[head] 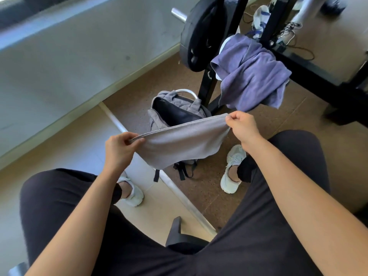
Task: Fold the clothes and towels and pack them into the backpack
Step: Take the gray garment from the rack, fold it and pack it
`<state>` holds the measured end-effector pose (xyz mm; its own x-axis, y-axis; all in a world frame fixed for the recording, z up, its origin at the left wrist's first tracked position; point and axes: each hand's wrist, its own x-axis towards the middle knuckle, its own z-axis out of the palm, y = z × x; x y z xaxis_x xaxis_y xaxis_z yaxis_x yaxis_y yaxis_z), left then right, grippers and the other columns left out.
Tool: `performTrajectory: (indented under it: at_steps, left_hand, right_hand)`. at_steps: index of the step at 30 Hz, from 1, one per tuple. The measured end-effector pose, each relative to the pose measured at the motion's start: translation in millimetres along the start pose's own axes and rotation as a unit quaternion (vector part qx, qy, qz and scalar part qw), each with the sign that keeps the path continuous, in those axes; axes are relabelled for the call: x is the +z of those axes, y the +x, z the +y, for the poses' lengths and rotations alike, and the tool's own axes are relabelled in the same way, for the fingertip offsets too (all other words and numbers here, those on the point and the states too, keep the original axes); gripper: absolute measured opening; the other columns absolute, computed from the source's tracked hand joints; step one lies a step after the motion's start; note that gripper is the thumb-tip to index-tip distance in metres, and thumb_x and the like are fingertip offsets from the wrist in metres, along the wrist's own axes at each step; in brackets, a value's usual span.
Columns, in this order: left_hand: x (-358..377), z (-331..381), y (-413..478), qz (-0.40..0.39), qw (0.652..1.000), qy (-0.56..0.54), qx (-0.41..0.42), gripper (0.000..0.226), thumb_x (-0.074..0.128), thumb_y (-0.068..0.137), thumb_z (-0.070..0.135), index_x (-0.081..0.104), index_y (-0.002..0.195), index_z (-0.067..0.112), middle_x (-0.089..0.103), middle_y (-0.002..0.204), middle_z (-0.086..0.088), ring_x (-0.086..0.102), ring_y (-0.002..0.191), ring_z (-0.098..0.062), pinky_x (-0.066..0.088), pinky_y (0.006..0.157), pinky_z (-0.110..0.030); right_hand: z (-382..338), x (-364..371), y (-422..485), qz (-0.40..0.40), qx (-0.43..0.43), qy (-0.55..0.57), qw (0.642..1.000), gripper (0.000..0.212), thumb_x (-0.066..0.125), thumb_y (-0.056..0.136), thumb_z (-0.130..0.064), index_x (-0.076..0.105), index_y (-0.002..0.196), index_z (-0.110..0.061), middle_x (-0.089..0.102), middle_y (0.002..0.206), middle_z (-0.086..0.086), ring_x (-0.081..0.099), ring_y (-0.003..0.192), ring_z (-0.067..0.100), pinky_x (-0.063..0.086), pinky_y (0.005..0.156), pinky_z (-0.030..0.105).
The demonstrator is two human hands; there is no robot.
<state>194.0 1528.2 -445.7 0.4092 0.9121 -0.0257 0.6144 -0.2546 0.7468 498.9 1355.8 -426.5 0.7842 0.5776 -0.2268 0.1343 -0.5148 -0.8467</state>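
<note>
A small grey towel hangs stretched between my two hands, folded over along its top edge. My left hand pinches its left corner and my right hand pinches its right corner. Below and behind the towel, a grey backpack stands on the floor between my feet with its dark mouth open; the towel hides its lower part. A purple towel lies draped over the black bench frame beyond the backpack.
A black weight plate on a barbell leans on the black rack behind the backpack. White shoes and cables lie on the far floor. My white sneakers flank the backpack. A grey wall runs along the left.
</note>
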Motion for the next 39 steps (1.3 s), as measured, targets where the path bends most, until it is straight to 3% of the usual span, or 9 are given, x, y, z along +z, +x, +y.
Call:
performTrajectory:
  at_steps: [3,6,8,13,17,23,28,33,39]
  left_hand:
    - [-2.5,1.8,-3.2,0.057,0.993,-0.098,-0.02,0.019,0.078,0.091,0.024,0.066,0.077,0.024,0.06,0.067,0.005,0.049,0.054,0.001,0.039,0.057,-0.02]
    - [-8.7,-3.1,-1.8,-0.014,0.992,-0.123,-0.018,0.026,0.076,0.093,0.021,0.06,0.074,0.027,0.058,0.061,0.007,0.048,0.05,0.0,0.039,0.051,-0.02]
    - [-9.9,-12.9,-0.1,-0.065,0.994,-0.079,-0.026,0.023,0.079,0.09,0.027,0.064,0.073,0.028,0.061,0.061,0.012,0.053,0.055,-0.005,0.043,0.054,-0.028]
    - [-9.7,-17.4,-1.3,0.009,0.995,-0.086,-0.057,0.022,0.078,0.09,0.025,0.063,0.075,0.026,0.064,0.07,0.001,0.057,0.068,-0.019,0.045,0.067,-0.036]
    - [-9.0,-13.2,-5.8,0.013,0.995,-0.07,-0.067,0.02,0.077,0.092,0.021,0.063,0.077,0.021,0.065,0.072,0.002,0.058,0.069,-0.017,0.047,0.067,-0.033]
    - [-12.9,-13.1,-8.3,-0.045,0.988,-0.102,-0.107,0.021,0.079,0.086,0.032,0.064,0.076,0.022,0.065,0.067,-0.009,0.061,0.059,-0.025,0.061,0.062,-0.054]
    - [-8.3,1.8,-13.9,-0.053,0.977,-0.159,-0.133,0.025,0.071,0.097,0.024,0.058,0.079,0.012,0.06,0.074,-0.008,0.063,0.064,-0.024,0.059,0.053,-0.032]
    - [-1.1,18.2,-20.6,-0.109,0.945,-0.256,-0.173,0.026,0.067,0.099,0.025,0.053,0.078,0.016,0.056,0.07,-0.006,0.062,0.059,-0.021,0.06,0.056,-0.034]
    - [17.6,50.2,-38.7,-0.195,0.902,-0.345,-0.17,0.025,0.065,0.1,0.02,0.053,0.078,0.016,0.061,0.065,-0.003,0.066,0.058,-0.017,0.059,0.058,-0.028]
  right_hand:
    - [3.4,-5.5,-1.4,-0.131,0.001,-0.058,0.99,0.015,0.059,0.097,-0.013,0.068,0.085,-0.013,0.062,0.086,0.006,0.053,0.082,0.018,0.044,0.073,0.035]
    - [7.6,-9.4,-7.4,-0.283,0.025,-0.125,0.951,0.02,0.061,0.096,-0.015,0.068,0.078,-0.018,0.06,0.08,0.001,0.051,0.08,0.018,0.042,0.073,0.034]
    - [9.3,-6.2,-8.2,-0.254,0.02,-0.141,0.957,0.021,0.06,0.096,-0.013,0.067,0.078,-0.021,0.062,0.082,0.001,0.054,0.08,0.017,0.046,0.071,0.031]
    - [9.6,2.1,-3.4,-0.108,-0.016,-0.051,0.993,0.015,0.058,0.099,-0.018,0.066,0.087,-0.02,0.064,0.084,0.001,0.058,0.082,0.018,0.049,0.078,0.037]
    - [10.9,6.0,-6.9,-0.117,-0.012,-0.071,0.991,0.013,0.058,0.099,-0.02,0.068,0.095,-0.012,0.068,0.093,0.008,0.06,0.087,0.023,0.052,0.081,0.041]
    - [11.9,4.1,-7.6,-0.145,0.009,-0.091,0.985,0.013,0.057,0.099,-0.016,0.067,0.091,-0.012,0.063,0.091,0.005,0.054,0.084,0.015,0.044,0.067,0.026]
    - [10.7,9.3,-9.2,-0.153,0.053,0.036,0.986,0.016,0.056,0.101,-0.018,0.067,0.093,-0.009,0.066,0.096,0.01,0.063,0.091,0.023,0.059,0.074,0.037]
    - [-3.2,22.1,-26.5,-0.15,0.036,0.152,0.976,0.014,0.062,0.098,-0.014,0.064,0.085,-0.015,0.066,0.08,0.002,0.063,0.077,0.016,0.055,0.067,0.032]
    - [-16.9,40.9,-56.6,-0.214,-0.085,0.138,0.963,0.004,0.071,0.092,-0.007,0.069,0.089,-0.009,0.064,0.075,-0.001,0.058,0.071,0.004,0.05,0.067,0.019]
